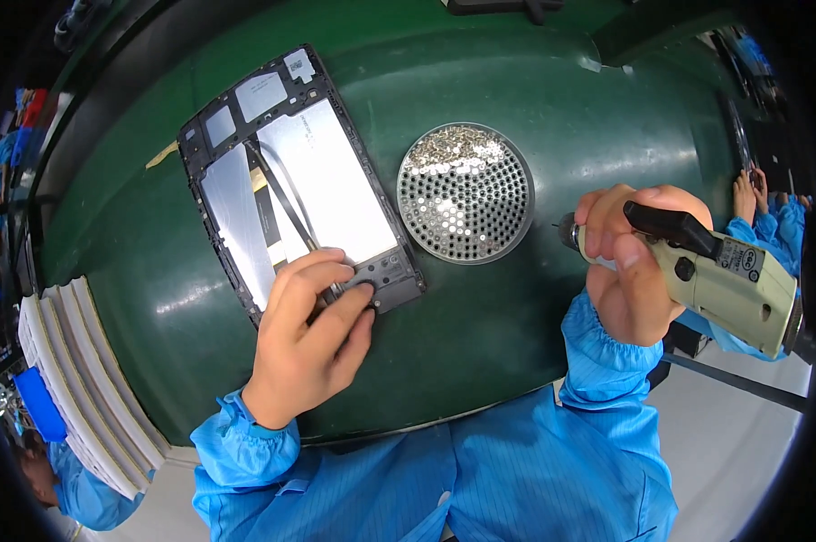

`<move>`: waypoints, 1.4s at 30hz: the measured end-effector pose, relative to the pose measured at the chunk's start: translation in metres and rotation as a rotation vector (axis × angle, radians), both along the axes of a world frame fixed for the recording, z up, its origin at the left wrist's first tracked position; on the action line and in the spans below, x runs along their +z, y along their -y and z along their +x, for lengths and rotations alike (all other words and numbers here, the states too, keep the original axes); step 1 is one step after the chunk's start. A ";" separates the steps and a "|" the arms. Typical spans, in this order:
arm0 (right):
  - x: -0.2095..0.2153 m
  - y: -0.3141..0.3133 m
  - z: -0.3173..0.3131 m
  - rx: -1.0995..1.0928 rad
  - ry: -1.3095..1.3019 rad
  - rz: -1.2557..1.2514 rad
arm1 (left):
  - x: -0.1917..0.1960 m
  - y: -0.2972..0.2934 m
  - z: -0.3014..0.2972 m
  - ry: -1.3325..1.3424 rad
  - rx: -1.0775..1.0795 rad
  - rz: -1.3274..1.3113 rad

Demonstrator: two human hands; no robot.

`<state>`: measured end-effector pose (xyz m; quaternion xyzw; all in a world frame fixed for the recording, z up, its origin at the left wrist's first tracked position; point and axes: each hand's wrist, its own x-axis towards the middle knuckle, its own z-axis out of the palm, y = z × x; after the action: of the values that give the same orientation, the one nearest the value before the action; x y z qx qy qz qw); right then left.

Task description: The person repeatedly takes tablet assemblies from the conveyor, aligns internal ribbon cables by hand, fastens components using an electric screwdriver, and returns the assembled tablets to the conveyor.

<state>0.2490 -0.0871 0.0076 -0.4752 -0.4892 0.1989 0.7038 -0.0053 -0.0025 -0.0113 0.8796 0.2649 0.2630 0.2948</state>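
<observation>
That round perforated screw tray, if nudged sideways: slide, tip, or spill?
The round perforated tray looks flat and shallow, lying on the smooth green mat, so it would probably slide, not tip. The small screws heaped loose at its far edge would likely scatter if jolted. It seems thin, so probably light.

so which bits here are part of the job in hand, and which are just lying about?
In use:
- opened tablet frame, left hand pressing its lower corner
- electric screwdriver gripped in right hand
- round perforated screw tray

Lying about:
- stack of white trays at the left edge
- dark object at the far edge
</observation>
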 end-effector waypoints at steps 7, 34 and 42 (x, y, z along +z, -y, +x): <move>-0.001 -0.001 -0.001 -0.013 -0.002 -0.015 | -0.005 -0.004 -0.008 -0.045 -0.160 0.269; -0.002 -0.002 -0.002 -0.015 -0.016 -0.029 | 0.003 -0.011 -0.019 -0.130 -0.171 0.133; -0.001 -0.001 -0.001 -0.025 -0.067 -0.033 | 0.002 -0.001 -0.032 -0.239 0.013 0.235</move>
<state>0.2477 -0.0860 0.0065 -0.4859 -0.4561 0.2140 0.7142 -0.0368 -0.0017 -0.0090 0.9314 0.2711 0.1874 0.1547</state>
